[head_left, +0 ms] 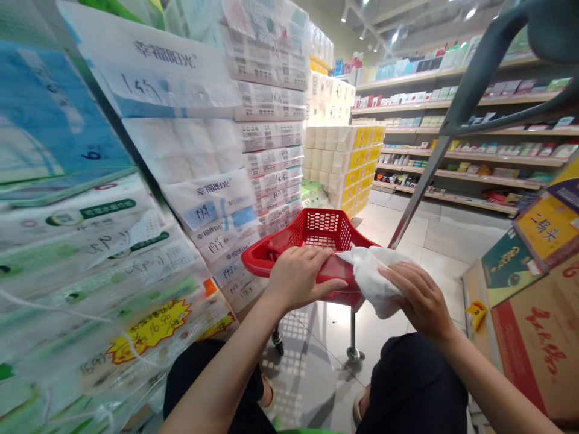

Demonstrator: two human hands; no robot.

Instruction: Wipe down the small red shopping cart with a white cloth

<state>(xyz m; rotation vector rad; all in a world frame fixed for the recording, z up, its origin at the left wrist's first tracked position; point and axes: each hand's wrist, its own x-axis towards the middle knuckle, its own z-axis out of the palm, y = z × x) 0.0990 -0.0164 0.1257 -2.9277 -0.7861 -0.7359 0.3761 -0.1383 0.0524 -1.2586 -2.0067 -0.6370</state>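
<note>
Grip: my right hand (420, 298) curled shut on the cloth (368, 272), left hand (298, 277) beside it flat on the basket (252, 259), which could roll if pushed.

Left, tissue stacks (136, 211) form a wall; cartons (538, 325) crowd the right. Between them the basket (323, 229) and a grey pole (420, 187) block the way, a cloth (371, 277) over its near corner. Beyond, the floor (452, 241) seems open.

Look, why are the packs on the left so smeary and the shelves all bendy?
Head view: the packs sit close at the frame's edge and blur; the wide lens bows the shelves; the basket, left hand, right hand and cloth look sharp; ceiling lamps glare.
</note>
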